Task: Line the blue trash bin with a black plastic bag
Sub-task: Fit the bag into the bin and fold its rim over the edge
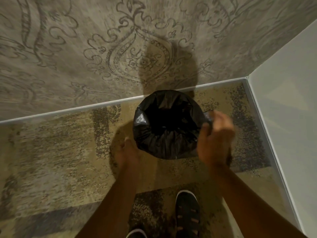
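The bin is standing upright on the carpet (60, 152) by the wall (85, 48), mouth facing up, wrapped in the black bag (163, 141). The left hand (126, 154) is cupping its lower side; fingers hidden. The blurred right hand (216, 140) is pinching the bag's edge.

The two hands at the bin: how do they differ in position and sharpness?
The left hand is low at the near-left side of the black bag and looks sharp. The right hand is higher at the right rim and blurred, near a bag fold. Both are bare and close to the bag.
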The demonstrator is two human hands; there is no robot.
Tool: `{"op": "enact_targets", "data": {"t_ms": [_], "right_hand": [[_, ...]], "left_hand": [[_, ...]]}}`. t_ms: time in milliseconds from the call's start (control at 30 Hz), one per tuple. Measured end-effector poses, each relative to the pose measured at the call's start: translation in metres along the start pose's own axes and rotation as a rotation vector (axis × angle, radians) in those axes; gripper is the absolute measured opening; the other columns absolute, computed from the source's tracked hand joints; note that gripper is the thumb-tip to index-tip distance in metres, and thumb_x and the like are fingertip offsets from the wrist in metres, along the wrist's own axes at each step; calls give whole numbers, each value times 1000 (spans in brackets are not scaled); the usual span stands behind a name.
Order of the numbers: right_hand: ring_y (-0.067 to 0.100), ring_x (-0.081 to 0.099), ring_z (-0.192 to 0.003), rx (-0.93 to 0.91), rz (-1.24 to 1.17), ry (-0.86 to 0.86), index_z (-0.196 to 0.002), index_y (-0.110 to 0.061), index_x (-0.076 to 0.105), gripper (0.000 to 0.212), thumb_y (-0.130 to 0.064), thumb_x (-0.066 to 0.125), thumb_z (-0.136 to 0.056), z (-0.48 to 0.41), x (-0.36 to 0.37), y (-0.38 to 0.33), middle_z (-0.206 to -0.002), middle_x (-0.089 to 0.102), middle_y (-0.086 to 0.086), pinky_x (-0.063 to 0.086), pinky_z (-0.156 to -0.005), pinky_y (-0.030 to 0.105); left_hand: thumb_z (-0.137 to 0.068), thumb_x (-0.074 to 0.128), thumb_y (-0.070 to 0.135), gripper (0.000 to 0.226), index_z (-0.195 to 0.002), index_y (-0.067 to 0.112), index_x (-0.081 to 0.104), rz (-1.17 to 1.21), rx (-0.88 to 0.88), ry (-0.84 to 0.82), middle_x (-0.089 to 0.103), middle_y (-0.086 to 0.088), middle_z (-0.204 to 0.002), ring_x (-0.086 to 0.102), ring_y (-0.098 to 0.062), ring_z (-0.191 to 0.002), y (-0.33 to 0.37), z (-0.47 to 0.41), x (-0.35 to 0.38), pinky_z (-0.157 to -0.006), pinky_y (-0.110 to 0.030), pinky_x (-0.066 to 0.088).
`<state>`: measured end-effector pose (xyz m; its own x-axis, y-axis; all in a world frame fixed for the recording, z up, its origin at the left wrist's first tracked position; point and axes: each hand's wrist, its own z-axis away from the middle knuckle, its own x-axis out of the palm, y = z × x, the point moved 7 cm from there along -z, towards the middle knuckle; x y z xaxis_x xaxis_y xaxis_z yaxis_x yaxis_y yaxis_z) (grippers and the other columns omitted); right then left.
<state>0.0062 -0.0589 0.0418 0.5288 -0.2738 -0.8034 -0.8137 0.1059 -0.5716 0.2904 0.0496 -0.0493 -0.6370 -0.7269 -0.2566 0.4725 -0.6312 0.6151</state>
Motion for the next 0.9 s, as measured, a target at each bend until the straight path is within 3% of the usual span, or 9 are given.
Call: {"op": "enact_targets", "data": {"t_ms": [133, 200, 367, 467, 533, 633, 700, 733, 900], "right_hand": [[26, 47, -141, -551, 136, -582, -149, -17, 49, 69, -65, 29, -104, 40, 49, -74, -154, 51, 8, 39, -116, 46], [29, 51, -139, -613, 297, -818, -151, -16, 47, 85, -77, 19, -99, 56, 75, -72, -151, 54, 10, 40, -116, 48], [34, 64, -115, -506, 459, -1221, -135, -17, 58, 78, -77, 26, -96, 87, 108, -33, -125, 66, 12, 48, -95, 44], [31, 67, -105, -519, 316, -1176, -123, -16, 63, 70, -73, 31, -98, 83, 104, -39, -115, 69, 10, 52, -84, 39], [27, 67, -101, -600, 211, -980, -123, -17, 65, 66, -70, 33, -100, 66, 91, -51, -114, 70, 8, 55, -84, 40], [26, 66, -108, -764, 284, -716, -129, -17, 65, 67, -68, 31, -102, 32, 71, -57, -123, 70, 6, 53, -96, 43], [27, 63, -121, -851, 431, -766, -132, -18, 66, 70, -66, 26, -102, 20, 70, -44, -130, 69, 7, 43, -112, 49], [28, 58, -130, -876, 532, -846, -135, -19, 65, 73, -66, 21, -102, 16, 73, -33, -137, 67, 7, 34, -119, 52], [29, 45, -145, -919, 839, -1128, -127, -17, 73, 89, -71, 7, -100, 16, 83, 2, -143, 64, 9, 9, -128, 54]], "left_hand": [[-102, 65, 34, 31, -129, 20, 61, -68, 79, -114, 69, -5, -126, 71, -31, -108, 11, 19, 19, -91, -61, 63], [-103, 63, 23, 26, -129, 20, 59, -284, 167, -112, 69, -13, -128, 70, -37, -111, 19, 15, 25, -95, -60, 60], [-100, 60, 15, 37, -137, 11, 62, -540, 269, -92, 75, -15, -121, 73, -31, -99, 20, 11, 24, -76, -41, 63], [-100, 59, 16, 40, -140, 10, 60, -531, 253, -88, 74, -17, -125, 73, -35, -105, 18, 11, 24, -84, -46, 63], [-102, 58, 20, 55, -153, 7, 45, -565, 265, -85, 59, -23, -149, 62, -41, -129, 18, 13, 25, -107, -55, 55], [-94, 60, 31, 75, -160, 13, 29, -949, 891, 18, 37, -17, -165, 34, -40, -153, 54, 42, 37, -119, -59, 34], [-94, 48, 39, 64, -155, 21, 42, -1324, 1322, -151, 48, -10, -160, 36, -37, -154, 56, 63, 68, -123, -60, 27], [-97, 41, 43, 59, -152, 24, 49, -1499, 1377, -282, 54, -7, -158, 35, -35, -156, 49, 62, 80, -126, -61, 19], [-105, 25, 56, 58, -156, 39, 48, -2059, 1159, -415, 47, 2, -165, 9, -39, -163, 32, 22, 85, -119, -69, -24]]}}
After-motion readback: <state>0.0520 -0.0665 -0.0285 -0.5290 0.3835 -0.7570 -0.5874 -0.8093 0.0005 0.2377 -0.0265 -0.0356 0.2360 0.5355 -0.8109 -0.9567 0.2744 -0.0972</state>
